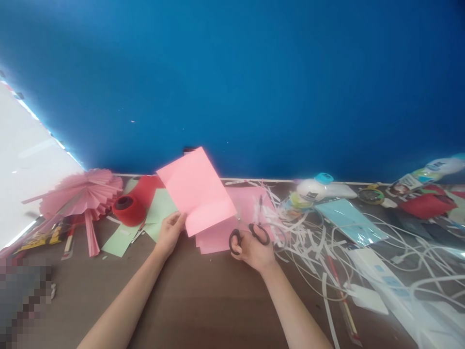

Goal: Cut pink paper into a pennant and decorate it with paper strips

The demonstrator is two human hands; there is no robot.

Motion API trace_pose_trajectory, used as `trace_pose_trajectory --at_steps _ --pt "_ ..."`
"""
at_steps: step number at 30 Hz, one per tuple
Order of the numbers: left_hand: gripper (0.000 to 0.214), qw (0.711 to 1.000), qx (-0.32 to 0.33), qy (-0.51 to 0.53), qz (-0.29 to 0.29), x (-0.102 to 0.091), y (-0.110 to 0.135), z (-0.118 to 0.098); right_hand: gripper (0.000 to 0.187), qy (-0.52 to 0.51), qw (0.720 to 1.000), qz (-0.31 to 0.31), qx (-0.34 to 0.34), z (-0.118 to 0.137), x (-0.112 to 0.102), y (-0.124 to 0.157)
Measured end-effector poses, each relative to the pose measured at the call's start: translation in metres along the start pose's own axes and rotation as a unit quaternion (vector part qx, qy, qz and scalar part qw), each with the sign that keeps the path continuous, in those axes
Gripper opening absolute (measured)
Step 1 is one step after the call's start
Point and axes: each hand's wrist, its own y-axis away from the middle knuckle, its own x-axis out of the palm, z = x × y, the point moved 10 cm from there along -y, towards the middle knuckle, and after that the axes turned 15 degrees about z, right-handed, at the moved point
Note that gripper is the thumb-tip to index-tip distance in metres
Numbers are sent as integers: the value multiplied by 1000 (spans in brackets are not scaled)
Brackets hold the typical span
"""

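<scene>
A sheet of pink paper (pixel 198 189) is pinched at its lower left edge by my left hand (pixel 171 232), which holds it tilted above the table. My right hand (pixel 256 249) grips a pair of scissors (pixel 264 236) by the dark handles. The blades point toward the paper's lower right corner; they are hard to make out, so I cannot tell whether they touch it. More pink paper (pixel 214 238) lies flat beneath and behind both hands. Pale green paper (pixel 121 240) lies left of my left hand, beside a red roll (pixel 129 209).
At the left is a pleated pink paper fan (pixel 85 191). White paper strips (pixel 301 242), white cables (pixel 366 220), a light blue packet (pixel 352 220), a white power strip (pixel 385 286) and a white bottle with a blue cap (pixel 313 186) crowd the right. A blue wall (pixel 232 87) rises behind the table.
</scene>
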Motion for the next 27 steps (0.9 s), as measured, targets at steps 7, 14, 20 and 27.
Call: trace_pose_trajectory --at_steps 7,14,20,27 --pt "35 1000 -21 18 -11 0 1 3 55 12 1000 12 -6 1 2 1" --pt "35 1000 -12 -5 -15 -3 1 2 50 49 998 -24 -27 6 -8 4" --pt "32 1000 3 -10 -19 -5 1 -1 48 59 997 -31 -31 7 -9 3" --pt "32 1000 0 -3 -19 -5 2 2 46 63 995 -51 -53 11 -11 3"
